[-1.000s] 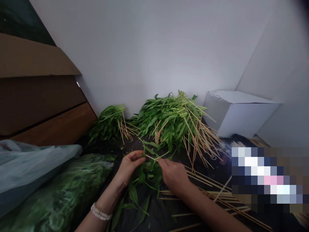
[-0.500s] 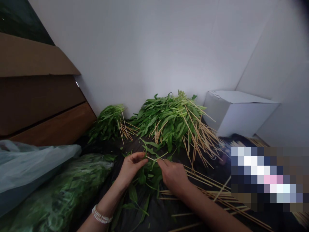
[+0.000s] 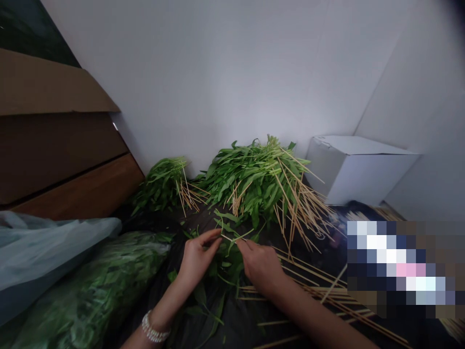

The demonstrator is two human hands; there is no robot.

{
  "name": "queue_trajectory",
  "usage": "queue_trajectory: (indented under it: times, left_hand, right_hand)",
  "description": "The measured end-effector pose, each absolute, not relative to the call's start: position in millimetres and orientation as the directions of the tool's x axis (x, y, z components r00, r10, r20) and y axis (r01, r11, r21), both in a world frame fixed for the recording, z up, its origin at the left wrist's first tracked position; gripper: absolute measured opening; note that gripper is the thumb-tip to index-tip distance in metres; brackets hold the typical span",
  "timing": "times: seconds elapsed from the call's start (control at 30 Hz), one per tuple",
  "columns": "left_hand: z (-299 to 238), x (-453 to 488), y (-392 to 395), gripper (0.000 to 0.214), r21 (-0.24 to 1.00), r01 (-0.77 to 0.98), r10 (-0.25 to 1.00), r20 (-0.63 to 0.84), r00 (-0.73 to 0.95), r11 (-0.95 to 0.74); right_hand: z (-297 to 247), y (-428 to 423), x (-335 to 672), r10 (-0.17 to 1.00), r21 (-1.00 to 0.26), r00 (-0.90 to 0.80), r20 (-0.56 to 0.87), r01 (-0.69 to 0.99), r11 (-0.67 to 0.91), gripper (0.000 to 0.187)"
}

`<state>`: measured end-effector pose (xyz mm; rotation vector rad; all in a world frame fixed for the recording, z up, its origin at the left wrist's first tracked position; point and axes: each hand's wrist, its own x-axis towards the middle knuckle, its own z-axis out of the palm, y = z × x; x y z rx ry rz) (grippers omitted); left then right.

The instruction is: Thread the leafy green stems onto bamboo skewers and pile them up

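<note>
My left hand [image 3: 197, 256], with a beaded bracelet [image 3: 154, 328] on its wrist, pinches a leafy green stem [image 3: 244, 235] between thumb and fingertips. A thin bamboo skewer [image 3: 227, 238] shows pale in the gap between my hands. My right hand [image 3: 262, 265] is closed round the skewer, most of which its fingers hide. The stem crosses the skewer just in front of the right fingertips. Beneath both hands lie loose green leaves [image 3: 228, 261] on a black sheet.
Leafy greens on skewers form a large heap [image 3: 250, 179] by the wall and a small heap [image 3: 163, 179] left of it. Loose skewers [image 3: 312, 291] lie at right. A bag of greens [image 3: 90, 286], a cardboard box [image 3: 54, 150] and a white box [image 3: 378, 177] stand around.
My left hand has shifted slightly to the right, and the leaf tip above it has moved with it. My right hand keeps nearly the same place and hold.
</note>
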<state>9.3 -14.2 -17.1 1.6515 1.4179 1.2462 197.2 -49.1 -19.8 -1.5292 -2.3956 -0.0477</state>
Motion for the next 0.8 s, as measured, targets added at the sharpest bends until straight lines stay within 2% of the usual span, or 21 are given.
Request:
queue_trajectory:
  times: [0.1,0.27,0.37,0.43,0.53,0.67,0.8]
  left_hand:
    - [-10,12,-18,0.034,0.892,0.381,0.962,0.272,-0.023,-0.243]
    - [-5,18,-22,0.022,0.916,0.317,0.965,0.262,-0.016,-0.244]
    - [-4,21,-26,0.021,0.922,0.292,0.967,0.249,0.057,-0.254]
    - [-2,22,-30,0.029,0.906,0.314,0.959,0.258,0.118,-0.283]
    - [0,20,-32,0.047,0.878,0.354,0.946,0.289,0.148,-0.324]
    - [-5,16,-27,0.025,0.826,0.423,0.928,0.331,0.17,-0.372]
    - [-12,16,-25,0.023,0.633,0.518,0.805,0.325,0.496,-0.575]
  right_hand:
    - [-20,-49,197,0.885,-0.147,-0.386,0.261,0.89,0.432,0.036]
    - [-20,-49,195,0.89,-0.177,-0.389,0.239,0.883,0.434,0.035]
    - [-22,-50,194,0.889,-0.176,-0.384,0.248,0.885,0.431,0.033]
    - [-23,-48,195,0.885,-0.163,-0.374,0.275,0.89,0.427,0.03]
    - [-22,-42,204,0.866,-0.143,-0.308,0.394,0.911,0.388,0.03]
    - [-13,-29,226,0.769,-0.179,-0.136,0.625,0.933,0.311,0.036]
    - [-4,-23,240,0.68,-0.23,-0.013,0.733,0.936,0.266,0.034]
